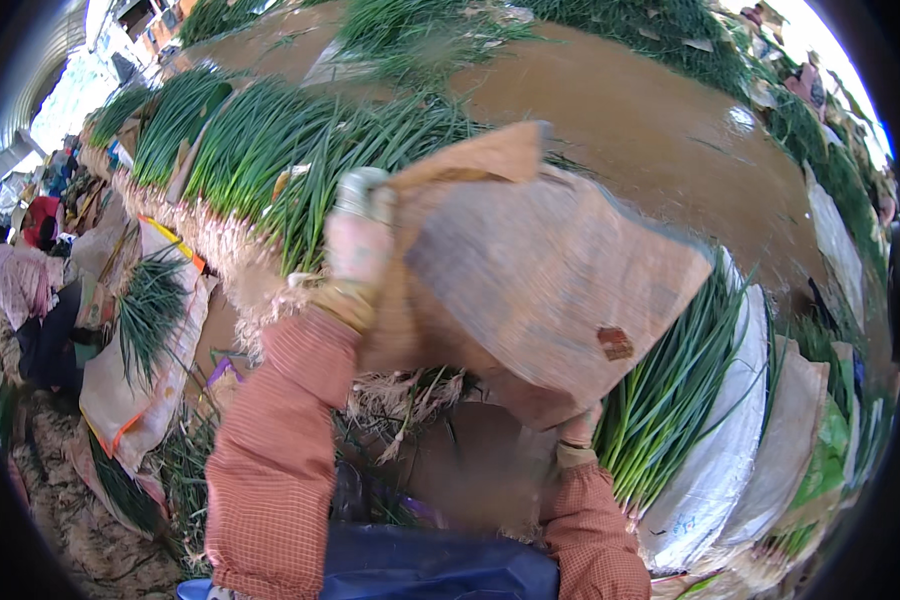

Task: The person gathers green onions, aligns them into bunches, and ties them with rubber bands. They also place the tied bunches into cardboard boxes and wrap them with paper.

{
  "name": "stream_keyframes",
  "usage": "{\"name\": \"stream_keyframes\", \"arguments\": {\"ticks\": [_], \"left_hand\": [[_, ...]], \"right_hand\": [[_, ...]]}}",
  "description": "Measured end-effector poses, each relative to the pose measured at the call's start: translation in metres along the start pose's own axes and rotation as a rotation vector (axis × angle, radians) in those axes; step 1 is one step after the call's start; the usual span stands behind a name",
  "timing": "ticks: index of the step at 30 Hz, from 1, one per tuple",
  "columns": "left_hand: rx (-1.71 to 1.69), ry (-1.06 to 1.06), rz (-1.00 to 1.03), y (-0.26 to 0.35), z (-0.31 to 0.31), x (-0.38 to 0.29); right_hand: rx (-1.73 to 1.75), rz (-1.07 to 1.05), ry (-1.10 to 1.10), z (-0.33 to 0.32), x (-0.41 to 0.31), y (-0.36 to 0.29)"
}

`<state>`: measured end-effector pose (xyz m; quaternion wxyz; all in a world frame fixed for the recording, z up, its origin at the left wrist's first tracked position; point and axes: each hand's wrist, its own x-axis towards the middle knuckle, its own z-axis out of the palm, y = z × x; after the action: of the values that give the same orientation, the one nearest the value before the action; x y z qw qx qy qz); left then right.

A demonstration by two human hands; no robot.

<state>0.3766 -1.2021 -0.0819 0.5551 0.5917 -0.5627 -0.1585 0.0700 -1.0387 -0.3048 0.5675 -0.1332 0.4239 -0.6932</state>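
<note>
A worn brown sheet [547, 262], which looks like a woven sack, is stretched between my hands and blurred by motion. It bears a small dark red patch and has one edge folded over at the top. My left hand [356, 232], in a pale glove, grips its left edge. At its lower right corner, my right hand [581, 427] holds on, partly covered by the sheet. Behind my left hand stands a long row of spring onions [251, 150], green tops leaning away and pale roots facing me. Another bundle of spring onions [671, 390] lies beside my right hand, partly hidden by the sheet.
White woven sacking [727, 450] lies against the right bundle, with more sacks beyond it. Muddy brown wet ground [645, 127] spreads ahead. A small onion bunch [150, 307] rests on a pale sack at left. Blue plastic [442, 562] covers my lap.
</note>
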Motion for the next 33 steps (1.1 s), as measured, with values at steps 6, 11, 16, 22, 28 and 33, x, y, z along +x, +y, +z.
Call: {"name": "stream_keyframes", "arguments": {"ticks": [6,11,16,22,28,33], "left_hand": [[0.59,-0.518,0.266,-0.011,0.055,-0.115],[0.537,-0.416,0.201,-0.042,0.02,-0.084],[0.505,-0.172,0.329,0.014,-0.013,-0.025],[0.712,-0.438,0.138,0.038,-0.007,-0.05],[0.316,-0.517,-0.12,0.041,0.055,-0.127],[-0.24,-0.318,-0.178,0.041,0.068,-0.164]], "right_hand": [[-0.54,-0.225,-0.049,0.04,-0.045,-0.107],[-1.11,-0.949,-0.051,0.061,-0.097,-0.218],[-1.826,-1.17,0.012,0.097,-0.141,-0.273],[-2.287,-0.584,-0.587,0.097,-0.165,-0.273],[-2.051,-0.937,-0.706,0.198,-0.172,-0.261],[-1.838,-0.959,-0.839,0.225,-0.139,-0.248]]}}
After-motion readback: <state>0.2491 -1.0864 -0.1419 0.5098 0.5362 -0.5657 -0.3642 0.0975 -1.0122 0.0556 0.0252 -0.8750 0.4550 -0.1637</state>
